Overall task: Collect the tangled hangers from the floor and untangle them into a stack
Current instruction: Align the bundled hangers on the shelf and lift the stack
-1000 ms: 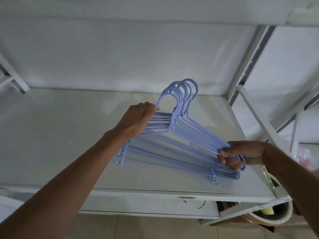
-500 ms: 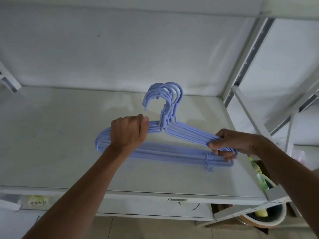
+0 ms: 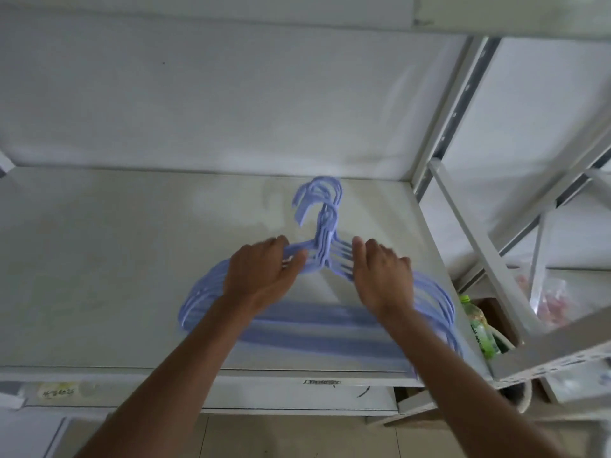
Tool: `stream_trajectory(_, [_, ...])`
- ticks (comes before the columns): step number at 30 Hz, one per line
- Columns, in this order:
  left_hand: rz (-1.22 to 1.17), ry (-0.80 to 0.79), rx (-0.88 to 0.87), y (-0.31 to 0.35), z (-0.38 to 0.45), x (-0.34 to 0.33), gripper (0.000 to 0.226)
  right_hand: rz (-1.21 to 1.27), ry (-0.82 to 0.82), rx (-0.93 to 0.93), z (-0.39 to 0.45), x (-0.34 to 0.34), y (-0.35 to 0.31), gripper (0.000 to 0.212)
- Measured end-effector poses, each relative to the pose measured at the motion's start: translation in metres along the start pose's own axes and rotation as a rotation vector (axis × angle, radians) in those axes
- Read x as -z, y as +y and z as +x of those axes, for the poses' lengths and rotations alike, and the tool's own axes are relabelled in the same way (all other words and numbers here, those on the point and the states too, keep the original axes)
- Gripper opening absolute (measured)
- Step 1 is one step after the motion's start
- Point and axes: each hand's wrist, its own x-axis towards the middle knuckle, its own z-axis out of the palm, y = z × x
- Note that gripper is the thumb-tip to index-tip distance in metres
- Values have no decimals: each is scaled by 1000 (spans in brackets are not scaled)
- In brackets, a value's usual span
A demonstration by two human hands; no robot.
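White shelf board [image 3: 99,276] of a metal rack: a stack of lilac plastic hangers [image 3: 317,328] lies flat near its front right corner. Left hand [image 3: 261,276] and right hand [image 3: 380,276], fingers extended, rest on the sloping shoulders beside the hooks [image 3: 319,196].

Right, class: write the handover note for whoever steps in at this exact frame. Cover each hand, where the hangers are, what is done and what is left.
Left hand: fingers relaxed, resting on the left shoulders of the hangers.
Right hand: open, fingers on the right shoulders.
Hangers: lying flat as one fanned purple pile on the white shelf, hooks pointing to the back wall.
Done: collected off the floor, apparently untangled, hooks aligned.
Left: square the fanned pile into a tidy stack; blur hides any remaining snags.
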Motion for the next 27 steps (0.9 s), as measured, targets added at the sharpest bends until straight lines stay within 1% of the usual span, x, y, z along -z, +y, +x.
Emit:
stream_trajectory(1, [32, -28, 46, 6, -8, -1, 55, 25, 43, -42, -9, -2, -5, 56])
stream_trajectory(2, [55, -33, 81, 9, -11, 1, 58, 53, 134, -59, -14, -2, -8, 63])
stream_trajectory(4, [98, 73, 116, 10, 0, 10, 60, 32, 325, -34, -5, 9, -11, 69])
stream_trajectory(5, [96, 131, 111, 9, 9, 15, 59, 27, 398, -20, 5, 17, -11, 68])
stream_trajectory(6, [98, 189, 84, 7, 17, 22, 59, 37, 429, 3, 15, 26, -12, 67])
stream_trajectory(9, [68, 263, 28, 2, 26, 30, 59, 49, 515, 121, 33, 42, -17, 58])
stream_trajectory(11, [29, 222, -6, 2, 21, 29, 59, 88, 467, 179, 28, 34, -14, 54])
stream_trajectory(13, [44, 120, -37, 4, 17, 29, 61, 134, 358, 186, 27, 27, -10, 46])
stream_trajectory(15, [116, -28, -112, 4, 22, 34, 65, 9, 207, 247, 37, 27, -2, 31])
stream_trajectory(16, [150, -60, -176, 2, 26, 34, 68, -54, 156, 295, 41, 28, -2, 32])
stream_trajectory(17, [143, -84, -197, 2, 29, 35, 70, -86, 103, 320, 43, 30, -3, 38])
stream_trajectory(18, [72, -108, -164, 6, 31, 38, 70, -94, 71, 332, 41, 31, -8, 44])
stream_trajectory(19, [-7, -96, -126, 11, 28, 42, 65, -83, 64, 345, 37, 31, -11, 47])
stream_trajectory(20, [-69, -41, -125, 16, 21, 42, 53, -91, 64, 365, 32, 29, -13, 47])
stream_trajectory(21, [-66, 4, -152, 21, 15, 42, 38, -63, 64, 349, 28, 27, -12, 40])
stream_trajectory(22, [-32, 5, -174, 23, 12, 42, 29, -23, 57, 291, 26, 25, -10, 34])
stream_trajectory(23, [48, -33, -184, 23, 12, 41, 28, -1, 46, 214, 28, 25, -9, 28])
stream_trajectory(24, [125, -113, -143, 20, 16, 42, 32, -18, 31, 150, 31, 26, -10, 25])
stream_trajectory(25, [148, -127, -67, 20, 21, 45, 33, -47, 23, 115, 34, 27, -13, 23])
stream_trajectory(27, [149, -109, 80, 27, 29, 47, 31, -76, 4, 131, 38, 29, -22, 23])
